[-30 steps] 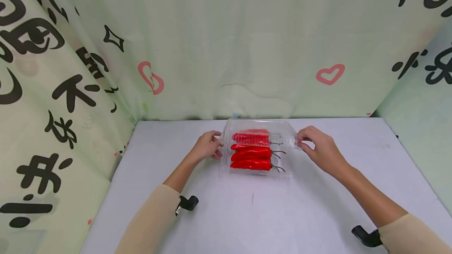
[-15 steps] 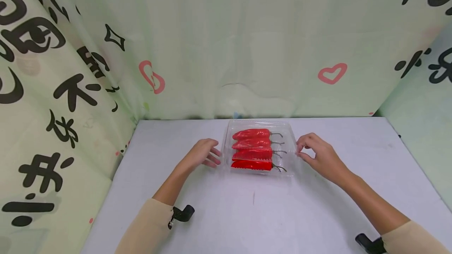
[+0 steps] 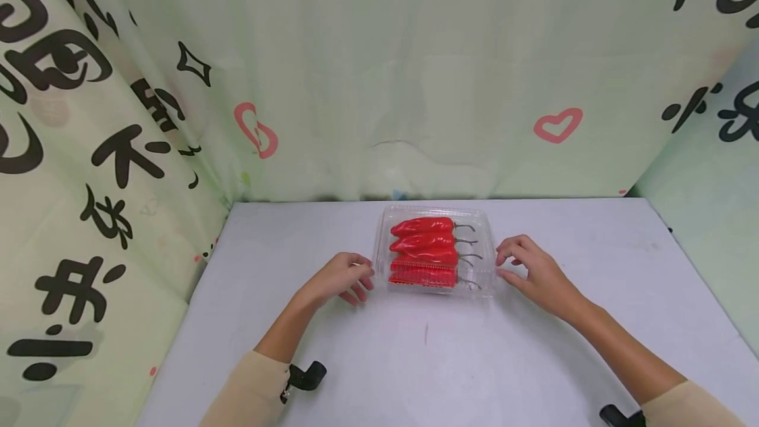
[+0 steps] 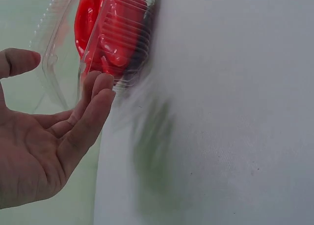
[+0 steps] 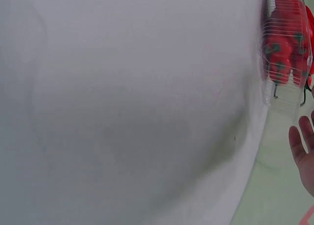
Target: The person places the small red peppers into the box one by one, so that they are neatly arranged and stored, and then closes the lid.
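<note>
Red chili peppers point(image 3: 422, 242), several in a row with stems to the right, lie inside a clear plastic clamshell box point(image 3: 485, 232) near the table's back edge. Its transparent lid point(image 4: 66, 48) lies over them, the ribbed front wall across the nearest pepper. My left hand point(image 3: 340, 279) is at the box's left side, fingers loosely bent and thumb apart; whether the fingertips touch the plastic I cannot tell. On the other side, my right hand point(image 3: 532, 273) hovers just off the right edge, fingers relaxed. The right wrist view catches only part of that hand point(image 5: 306, 156).
The white table point(image 3: 427, 361) stretches toward me in front of the box. Behind it hangs a pale green curtain point(image 3: 332, 84) with printed hearts, meeting the table's back edge. More printed curtain point(image 3: 136, 229) runs along the left side.
The lid has come down toward me, its ribbed wall passing from the far peppers to the nearest one. My right hand has let go of the lid's edge; my left hand has shifted toward me.
</note>
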Demonstrator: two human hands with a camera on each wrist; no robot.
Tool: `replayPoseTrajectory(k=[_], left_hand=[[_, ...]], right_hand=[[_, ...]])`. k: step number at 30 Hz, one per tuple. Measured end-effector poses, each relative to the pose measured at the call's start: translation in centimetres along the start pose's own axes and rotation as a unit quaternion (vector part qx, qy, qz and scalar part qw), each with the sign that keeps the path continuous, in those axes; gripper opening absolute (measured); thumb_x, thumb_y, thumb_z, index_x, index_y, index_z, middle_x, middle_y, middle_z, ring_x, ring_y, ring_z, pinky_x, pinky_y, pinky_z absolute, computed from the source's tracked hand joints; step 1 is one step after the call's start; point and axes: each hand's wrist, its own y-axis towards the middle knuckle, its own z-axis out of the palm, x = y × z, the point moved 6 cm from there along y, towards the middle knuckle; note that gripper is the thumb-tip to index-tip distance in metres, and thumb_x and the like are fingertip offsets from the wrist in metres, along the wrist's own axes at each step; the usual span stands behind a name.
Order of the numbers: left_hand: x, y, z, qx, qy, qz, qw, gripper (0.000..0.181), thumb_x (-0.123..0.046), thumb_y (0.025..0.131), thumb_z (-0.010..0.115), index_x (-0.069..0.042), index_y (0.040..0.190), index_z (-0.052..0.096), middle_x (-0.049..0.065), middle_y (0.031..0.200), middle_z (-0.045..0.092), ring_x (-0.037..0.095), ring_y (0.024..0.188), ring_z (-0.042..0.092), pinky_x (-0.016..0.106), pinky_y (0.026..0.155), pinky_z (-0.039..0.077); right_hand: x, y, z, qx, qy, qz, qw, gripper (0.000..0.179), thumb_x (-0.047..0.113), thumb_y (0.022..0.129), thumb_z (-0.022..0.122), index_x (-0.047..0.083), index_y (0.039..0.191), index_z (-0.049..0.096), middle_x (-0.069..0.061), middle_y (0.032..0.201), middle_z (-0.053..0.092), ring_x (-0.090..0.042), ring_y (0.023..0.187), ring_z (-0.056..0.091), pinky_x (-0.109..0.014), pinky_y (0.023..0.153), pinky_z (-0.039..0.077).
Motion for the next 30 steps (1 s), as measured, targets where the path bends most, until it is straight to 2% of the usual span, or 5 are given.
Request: replayPoseTrajectory(k=[4,10,14,21,30], left_hand=[[0.3,0.0,0.2,-0.001,-0.003,0.006,1.0,0.04,-0.024,0.098,0.059,0.005,0.126,0.061,0.019,0.097,0.073,0.03,0.072,0.073,0.036,0.064,0.066],[0.5,0.1,0.5,0.003,-0.004,0.016,0.9999,0.036,-0.023,0.097,0.06,0.005,0.117,0.067,0.019,0.087,0.069,0.021,0.063,0.067,0.035,0.062,0.065],[0.5,0.0,0.6,0.002,0.001,0.018,0.9998,0.032,-0.022,0.098,0.061,0.007,0.111,0.069,0.015,0.08,0.067,0.019,0.059,0.064,0.033,0.06,0.064],[0.7,0.4,1.0,0.002,0.014,0.02,0.9997,0.025,-0.018,0.098,0.064,0.007,0.1,0.069,0.006,0.068,0.06,0.017,0.055,0.062,0.03,0.059,0.063],[0.9,0.7,1.2,0.007,0.004,0.015,0.9998,0.023,-0.013,0.099,0.062,0.008,0.094,0.067,0.005,0.064,0.057,0.016,0.052,0.059,0.032,0.057,0.063]], right_hand=[[-0.2,-0.4,0.0,0.015,0.008,0.008,0.9998,0.04,-0.007,0.077,0.085,0.014,0.104,0.064,0.001,0.111,0.063,-0.005,0.103,0.058,-0.025,0.077,0.062],[-0.5,-0.9,-0.6,0.045,0.045,0.034,0.9974,0.036,-0.006,0.088,0.074,0.012,0.119,0.065,-0.002,0.117,0.066,-0.016,0.102,0.066,-0.022,0.081,0.062],[-1.0,-1.3,-0.6,0.084,0.068,0.087,0.9903,0.028,0.005,0.097,0.067,0.01,0.125,0.064,-0.005,0.121,0.067,-0.019,0.103,0.068,-0.02,0.084,0.06],[-1.6,-2.0,0.5,0.206,0.111,0.2,0.9516,0.035,0.031,0.103,0.064,0.006,0.127,0.059,-0.005,0.118,0.068,-0.021,0.107,0.067,-0.023,0.081,0.059],[-1.7,-2.1,1.7,0.295,0.21,0.193,0.9118,0.024,0.024,0.106,0.059,0.004,0.116,0.064,-0.009,0.101,0.066,-0.021,0.09,0.061,-0.026,0.075,0.056]])
